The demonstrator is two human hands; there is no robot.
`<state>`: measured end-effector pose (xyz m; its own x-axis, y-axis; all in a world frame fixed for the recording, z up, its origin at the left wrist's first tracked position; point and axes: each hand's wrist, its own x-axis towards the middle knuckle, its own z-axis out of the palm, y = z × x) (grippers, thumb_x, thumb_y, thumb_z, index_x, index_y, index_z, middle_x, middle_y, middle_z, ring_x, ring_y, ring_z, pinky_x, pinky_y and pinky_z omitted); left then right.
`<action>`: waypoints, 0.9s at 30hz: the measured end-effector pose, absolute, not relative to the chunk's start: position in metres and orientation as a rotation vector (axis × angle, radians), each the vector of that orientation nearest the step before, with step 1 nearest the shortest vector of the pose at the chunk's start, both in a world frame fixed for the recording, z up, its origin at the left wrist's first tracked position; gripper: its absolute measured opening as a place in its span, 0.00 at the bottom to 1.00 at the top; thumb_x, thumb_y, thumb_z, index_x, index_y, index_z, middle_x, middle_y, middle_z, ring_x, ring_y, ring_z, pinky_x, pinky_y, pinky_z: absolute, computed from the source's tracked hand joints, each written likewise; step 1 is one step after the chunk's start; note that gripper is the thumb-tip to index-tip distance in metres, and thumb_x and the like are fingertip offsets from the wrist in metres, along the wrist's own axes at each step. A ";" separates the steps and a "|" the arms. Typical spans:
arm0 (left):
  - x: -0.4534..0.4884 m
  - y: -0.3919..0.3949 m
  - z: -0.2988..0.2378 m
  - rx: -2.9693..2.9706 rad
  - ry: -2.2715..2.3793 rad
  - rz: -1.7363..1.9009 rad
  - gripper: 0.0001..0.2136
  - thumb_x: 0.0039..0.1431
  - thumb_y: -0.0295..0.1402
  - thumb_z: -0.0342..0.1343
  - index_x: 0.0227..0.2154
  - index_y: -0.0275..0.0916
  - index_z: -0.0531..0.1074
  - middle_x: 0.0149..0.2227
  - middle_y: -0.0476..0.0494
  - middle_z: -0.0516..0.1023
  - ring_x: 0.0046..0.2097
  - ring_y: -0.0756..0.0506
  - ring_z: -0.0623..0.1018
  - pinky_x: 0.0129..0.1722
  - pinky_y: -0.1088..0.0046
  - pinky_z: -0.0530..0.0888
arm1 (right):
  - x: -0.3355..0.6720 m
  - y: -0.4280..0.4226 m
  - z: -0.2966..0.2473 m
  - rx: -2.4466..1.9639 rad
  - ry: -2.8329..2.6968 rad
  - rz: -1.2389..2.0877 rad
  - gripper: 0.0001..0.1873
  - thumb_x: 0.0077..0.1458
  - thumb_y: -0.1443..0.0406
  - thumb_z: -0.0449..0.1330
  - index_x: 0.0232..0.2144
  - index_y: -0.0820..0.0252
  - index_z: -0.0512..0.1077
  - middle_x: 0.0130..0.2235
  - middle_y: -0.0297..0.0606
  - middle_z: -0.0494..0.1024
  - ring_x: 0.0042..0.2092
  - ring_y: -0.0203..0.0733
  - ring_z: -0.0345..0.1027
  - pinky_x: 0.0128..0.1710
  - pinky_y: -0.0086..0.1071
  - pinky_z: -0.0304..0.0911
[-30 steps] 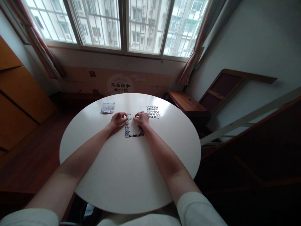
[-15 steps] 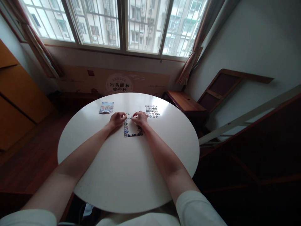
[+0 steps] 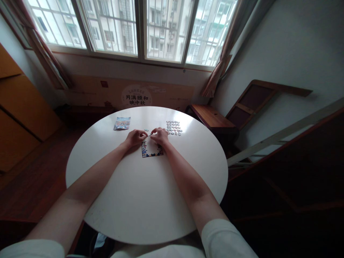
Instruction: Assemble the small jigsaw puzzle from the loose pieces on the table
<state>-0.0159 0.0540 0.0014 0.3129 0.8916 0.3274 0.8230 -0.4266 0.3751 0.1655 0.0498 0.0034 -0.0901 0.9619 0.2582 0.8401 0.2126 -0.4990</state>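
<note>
A partly assembled jigsaw puzzle (image 3: 152, 155) lies on the white round table, its border pieces forming a frame around a bare middle. At its upper left corner, my left hand (image 3: 136, 138) is closed, thumb and finger pinched on a small puzzle piece mostly hidden by the fingertips. My right hand (image 3: 160, 137) covers the upper right of the frame, its fingers pinched at the top edge close to the left fingertips. A small piece seems to be in that pinch. Just beyond the hands lies a loose puzzle piece (image 3: 146, 130).
Several loose puzzle pieces (image 3: 174, 128) lie in rows right of my right hand. A colourful picture sheet (image 3: 122, 123) is at the table's back left. The round table (image 3: 139, 204) has a wooden bench (image 3: 212, 116) behind its right edge.
My left hand has moved slightly right, its fingertips now over the puzzle's top edge and close to the right ones. My right hand has barely shifted.
</note>
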 end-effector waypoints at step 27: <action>-0.016 0.054 0.001 2.468 1.603 0.695 0.14 0.54 0.41 0.51 0.32 0.42 0.81 0.27 0.46 0.81 0.29 0.47 0.76 0.27 0.73 0.63 | 0.165 0.048 0.008 -1.626 -2.048 0.332 0.08 0.51 0.59 0.61 0.34 0.48 0.80 0.45 0.36 0.75 0.51 0.50 0.61 0.53 0.45 0.52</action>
<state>-0.0164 0.0536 0.0010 0.3348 0.8893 0.3115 0.8353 -0.4330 0.3387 0.1655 0.0475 0.0080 -0.1615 0.9595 0.2307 0.8373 0.2569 -0.4825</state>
